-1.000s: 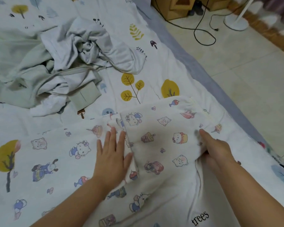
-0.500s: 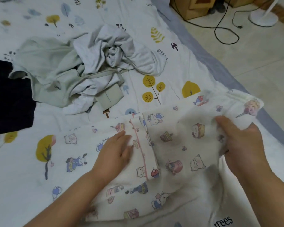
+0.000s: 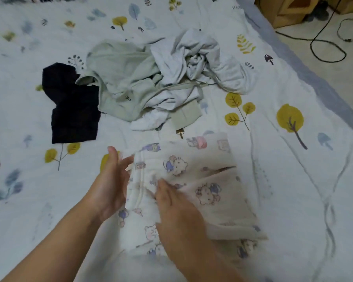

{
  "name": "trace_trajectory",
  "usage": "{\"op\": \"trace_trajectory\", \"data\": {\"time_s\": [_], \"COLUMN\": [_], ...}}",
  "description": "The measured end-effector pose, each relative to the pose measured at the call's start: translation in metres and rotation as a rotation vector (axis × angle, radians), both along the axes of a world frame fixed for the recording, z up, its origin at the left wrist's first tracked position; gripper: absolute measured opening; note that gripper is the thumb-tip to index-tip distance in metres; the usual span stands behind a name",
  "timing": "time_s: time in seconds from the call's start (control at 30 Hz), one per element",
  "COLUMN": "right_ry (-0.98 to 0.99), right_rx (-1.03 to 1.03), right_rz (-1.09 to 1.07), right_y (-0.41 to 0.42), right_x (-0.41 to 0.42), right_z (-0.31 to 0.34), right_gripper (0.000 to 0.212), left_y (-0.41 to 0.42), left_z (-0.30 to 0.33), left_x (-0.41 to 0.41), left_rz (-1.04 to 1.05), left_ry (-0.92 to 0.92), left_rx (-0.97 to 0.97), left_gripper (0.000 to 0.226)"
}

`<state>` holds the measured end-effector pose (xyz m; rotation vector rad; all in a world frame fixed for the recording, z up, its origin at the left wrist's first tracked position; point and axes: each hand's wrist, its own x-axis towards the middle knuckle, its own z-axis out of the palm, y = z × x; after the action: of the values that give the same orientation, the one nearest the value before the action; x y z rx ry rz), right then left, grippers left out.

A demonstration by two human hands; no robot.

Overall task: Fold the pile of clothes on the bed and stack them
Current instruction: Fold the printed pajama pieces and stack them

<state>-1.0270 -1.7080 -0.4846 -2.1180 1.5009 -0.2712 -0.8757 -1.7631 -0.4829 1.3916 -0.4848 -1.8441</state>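
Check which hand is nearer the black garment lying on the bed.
Left. The left hand is at the cartoon-print cloth's left edge, just below and right of the black garment. The right hand lies on top of the cloth, farther right and lower.
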Motion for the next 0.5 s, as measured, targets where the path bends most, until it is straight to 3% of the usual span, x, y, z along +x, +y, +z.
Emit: {"op": "trace_trajectory", "data": {"time_s": [0.07,0.17,0.23,0.3,0.33,0.4,0.47,0.5], "right_ry": [0.015,0.024,-0.030,0.025,0.084,0.323,0.544,0.589], "right_rx": [0.204,0.314,0.141,-0.191,-0.257,-0.049,0.216,0.253], "right_rz": [0.135,0.252,0.159,-0.101,-0.224,-0.317,-0.243,-0.174], "right_y": [0.003,0.010,0.011,0.007,0.003,-0.002,0.002,0.006], "right_x": [0.009,0.012,0.005,-0.012,-0.023,-0.043,-0.060,-0.065], "right_z": [-0.016,-0.024,-0.022,-0.029,-0.032,-0.038,-0.056,-0.062], "right_gripper": [0.066,0.062,0.047,0.038,0.041,0.057,0.067,0.067], "left_y": [0.002,0.001,-0.002,-0.004,-0.005,-0.003,-0.002,-0.003], "left_z": [-0.014,-0.041,-0.053,-0.056,-0.056,-0.054,-0.052,-0.052], "left_x": [0.004,0.001,0.001,0.001,0.000,-0.007,-0.019,-0.027], "left_rz": [-0.105,-0.190,-0.124,-0.075,-0.077,-0.095,-0.129,-0.177], "left_ry": [-0.189,-0.727,-0.808,-0.886,-0.966,-1.186,-1.387,-1.448], "left_rx": [0.027,0.007,0.007,0.018,0.014,-0.095,-0.322,-0.417], "left_gripper": [0.067,0.054,0.040,0.030,0.029,0.033,0.040,0.041]}}
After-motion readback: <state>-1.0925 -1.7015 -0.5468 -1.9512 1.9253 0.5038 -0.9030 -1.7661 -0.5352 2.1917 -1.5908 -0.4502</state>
